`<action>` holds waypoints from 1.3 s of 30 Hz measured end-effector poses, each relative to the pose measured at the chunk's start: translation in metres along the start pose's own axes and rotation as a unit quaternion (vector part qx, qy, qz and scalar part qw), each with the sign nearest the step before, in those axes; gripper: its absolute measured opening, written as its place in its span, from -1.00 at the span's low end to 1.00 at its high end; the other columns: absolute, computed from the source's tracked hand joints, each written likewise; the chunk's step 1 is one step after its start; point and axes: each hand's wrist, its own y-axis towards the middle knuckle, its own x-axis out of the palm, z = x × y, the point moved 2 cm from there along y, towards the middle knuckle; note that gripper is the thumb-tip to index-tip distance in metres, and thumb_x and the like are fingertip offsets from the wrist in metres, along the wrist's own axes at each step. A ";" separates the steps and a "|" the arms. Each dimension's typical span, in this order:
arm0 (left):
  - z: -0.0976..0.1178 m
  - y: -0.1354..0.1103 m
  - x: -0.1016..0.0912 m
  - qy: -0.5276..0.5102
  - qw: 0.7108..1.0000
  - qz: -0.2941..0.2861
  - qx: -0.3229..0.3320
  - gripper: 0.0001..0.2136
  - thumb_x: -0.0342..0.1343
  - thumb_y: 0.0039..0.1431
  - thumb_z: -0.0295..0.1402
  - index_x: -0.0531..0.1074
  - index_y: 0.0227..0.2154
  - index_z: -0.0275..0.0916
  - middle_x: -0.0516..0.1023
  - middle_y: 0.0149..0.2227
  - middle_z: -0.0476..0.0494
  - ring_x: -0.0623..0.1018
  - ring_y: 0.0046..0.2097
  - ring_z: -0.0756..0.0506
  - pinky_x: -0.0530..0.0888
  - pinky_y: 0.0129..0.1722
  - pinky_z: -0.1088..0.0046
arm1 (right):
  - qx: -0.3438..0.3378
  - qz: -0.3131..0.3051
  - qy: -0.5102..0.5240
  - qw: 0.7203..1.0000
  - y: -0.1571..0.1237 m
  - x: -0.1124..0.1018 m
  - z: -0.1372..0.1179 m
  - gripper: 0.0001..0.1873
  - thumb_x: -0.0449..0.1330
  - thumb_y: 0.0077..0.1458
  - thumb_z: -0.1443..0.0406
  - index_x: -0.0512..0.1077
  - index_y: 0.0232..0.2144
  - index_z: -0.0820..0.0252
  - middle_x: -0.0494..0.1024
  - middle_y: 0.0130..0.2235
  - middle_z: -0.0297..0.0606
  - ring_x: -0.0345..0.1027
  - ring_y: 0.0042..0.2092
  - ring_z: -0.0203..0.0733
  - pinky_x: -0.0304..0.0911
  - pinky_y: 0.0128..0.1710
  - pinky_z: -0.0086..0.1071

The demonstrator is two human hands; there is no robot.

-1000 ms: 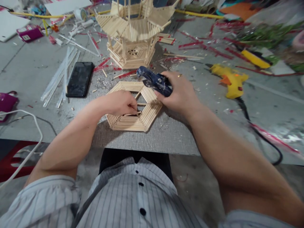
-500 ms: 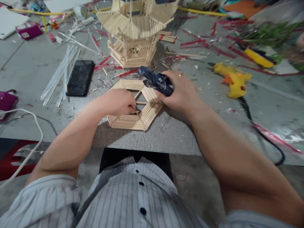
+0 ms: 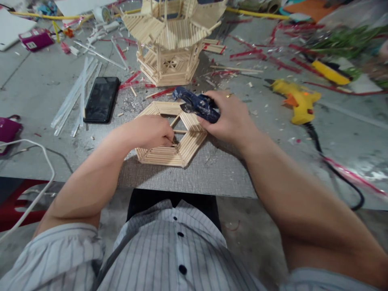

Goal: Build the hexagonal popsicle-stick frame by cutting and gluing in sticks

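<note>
A flat hexagonal frame of wooden sticks (image 3: 160, 157) lies near the table's front edge, with a few sticks crossing its open middle. My left hand (image 3: 153, 131) bends over its left side, fingers pinched at the inner edge on what looks like a thin wooden stick (image 3: 173, 144), mostly hidden. In my right hand (image 3: 232, 115) are dark blue pliers (image 3: 198, 106), worn and specked with white, above the frame's upper right side. That hand's thumb is close to the frame's right corner. Behind stands a pagoda-like stick model (image 3: 169, 44) with a flared roof.
A black phone (image 3: 101, 100) lies left beside clear glue sticks (image 3: 75, 95). On the right rests a yellow glue gun (image 3: 295, 99) with a black cord. Red plastic strips (image 3: 248, 54) and wood scraps litter the table. A white cable (image 3: 45, 155) hangs at the left edge.
Both hands, the pliers and the hexagonal frame sit very slightly further left. Neither grip has changed.
</note>
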 end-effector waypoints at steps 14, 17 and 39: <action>0.001 -0.001 -0.002 0.012 1.000 -0.003 -0.005 -0.75 -0.01 0.09 -0.33 0.59 -0.31 -0.13 0.62 -0.27 -0.04 0.49 -0.32 -0.01 0.25 -0.31 0.51 | 0.011 -0.022 0.015 1.000 0.001 0.001 0.001 -0.43 0.19 -0.05 0.12 0.28 0.05 -0.01 0.43 0.00 -0.10 0.28 0.05 0.22 0.22 0.00 0.13; 0.000 -0.001 -0.002 0.003 1.000 -0.002 -0.002 -0.76 0.00 0.07 -0.34 0.59 -0.33 -0.12 0.62 -0.28 -0.02 0.48 -0.33 0.00 0.25 -0.31 0.52 | 0.004 -0.015 0.013 1.000 0.001 0.000 0.002 -0.44 0.19 -0.05 0.11 0.29 0.04 -0.02 0.44 -0.01 -0.11 0.29 0.04 0.21 0.24 -0.03 0.11; -0.007 0.003 -0.007 -0.233 0.931 0.280 -0.005 -0.82 -0.02 0.15 -0.36 0.46 -0.34 -0.31 0.52 -0.41 -0.06 0.44 -0.36 0.03 0.33 -0.32 0.50 | -0.001 0.057 0.001 0.998 0.000 -0.009 -0.007 -0.35 0.15 -0.11 0.30 0.19 0.10 0.02 0.39 0.06 -0.11 0.24 0.11 0.14 0.17 0.06 0.09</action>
